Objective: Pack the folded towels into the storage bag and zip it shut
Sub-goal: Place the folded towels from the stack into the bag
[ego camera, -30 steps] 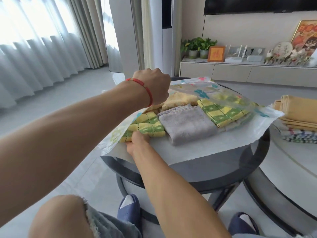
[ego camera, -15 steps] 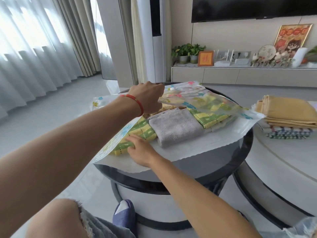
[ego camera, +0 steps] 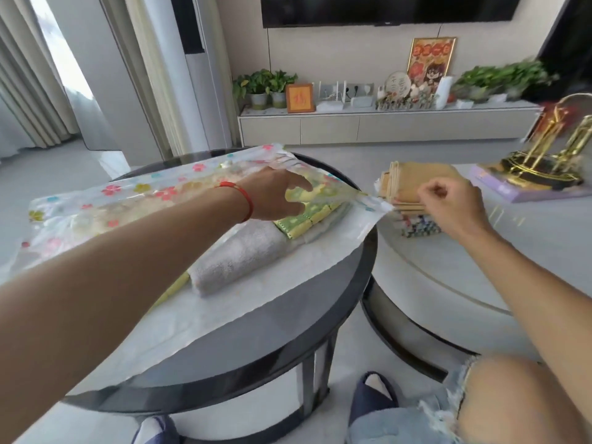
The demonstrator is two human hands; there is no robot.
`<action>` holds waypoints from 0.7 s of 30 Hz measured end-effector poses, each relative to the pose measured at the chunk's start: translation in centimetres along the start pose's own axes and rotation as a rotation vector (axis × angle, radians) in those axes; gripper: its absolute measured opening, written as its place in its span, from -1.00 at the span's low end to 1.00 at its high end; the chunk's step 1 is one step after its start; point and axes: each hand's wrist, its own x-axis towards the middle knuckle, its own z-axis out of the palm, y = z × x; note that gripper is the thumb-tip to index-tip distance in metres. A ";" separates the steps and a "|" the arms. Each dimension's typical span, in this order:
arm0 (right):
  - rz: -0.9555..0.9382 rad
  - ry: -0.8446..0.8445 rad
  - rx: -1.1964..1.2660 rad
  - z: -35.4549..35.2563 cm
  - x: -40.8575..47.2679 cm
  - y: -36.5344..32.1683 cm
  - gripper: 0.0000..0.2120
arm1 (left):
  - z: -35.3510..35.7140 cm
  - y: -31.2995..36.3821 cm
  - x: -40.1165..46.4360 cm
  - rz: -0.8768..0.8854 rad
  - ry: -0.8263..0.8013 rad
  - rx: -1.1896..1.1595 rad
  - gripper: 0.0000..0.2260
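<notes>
1. Nearest, the round dark tabletop (ego camera: 288, 344) carries the storage bag (ego camera: 105, 200), a clear plastic sheet printed with small coloured flowers over a white under-layer, lying flat with its mouth open toward the person.
2. A grey folded towel (ego camera: 237, 261) pokes out of the mouth, and just beyond it a yellow-and-green checked towel (ego camera: 307, 214) lies under the clear layer.
3. The left hand (ego camera: 272, 197) (a red cord on its wrist) rests on the bag over the checked towel, fingers spread and loosely curved, gripping nothing.
4. The right hand (ego camera: 448, 203) is curled nearly closed, thumb and forefinger pinched beside the bag's right corner (ego camera: 379, 205); whether it actually holds the corner cannot be told.
5. Behind that hand, a stack of folded towels (ego camera: 416, 184) sits on the pale second tabletop (ego camera: 448, 267), topped by a tan one.
</notes>
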 end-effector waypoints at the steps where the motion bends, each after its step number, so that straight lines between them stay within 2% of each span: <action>1: 0.039 0.077 -0.085 -0.4 2.2 1.6 -0.79 | 0.3 0.4 0.7 0.010 -0.013 0.001 -0.59; 3: 0.125 0.070 -0.227 -0.6 6.1 3.9 -0.73 | 0.8 0.8 1.6 0.014 -0.048 0.004 -0.54; 6: 0.358 -0.054 -0.364 0.2 10.1 5.5 -0.49 | 1.1 0.9 2.6 -0.007 -0.135 -0.044 -0.48; 10: 0.504 -0.072 -0.394 1.0 12.8 6.8 -0.45 | 1.2 0.4 3.0 -0.018 -0.193 -0.109 -0.51; 13: 0.559 -0.158 -0.377 0.5 13.6 7.1 -0.35 | 0.9 0.2 2.8 -0.031 -0.189 -0.139 -0.53; 16: 0.613 -0.226 -0.139 -0.3 13.9 6.7 -0.32 | 0.7 0.2 2.8 -0.074 -0.170 -0.103 -0.54; 19: 0.729 -0.309 0.291 -1.1 13.2 5.1 -0.53 | 0.3 0.3 2.6 -0.137 -0.092 -0.005 -0.55; 21: 0.714 -0.332 0.506 -2.4 11.8 3.2 -0.70 | -0.2 0.2 2.2 -0.175 -0.051 0.046 -0.58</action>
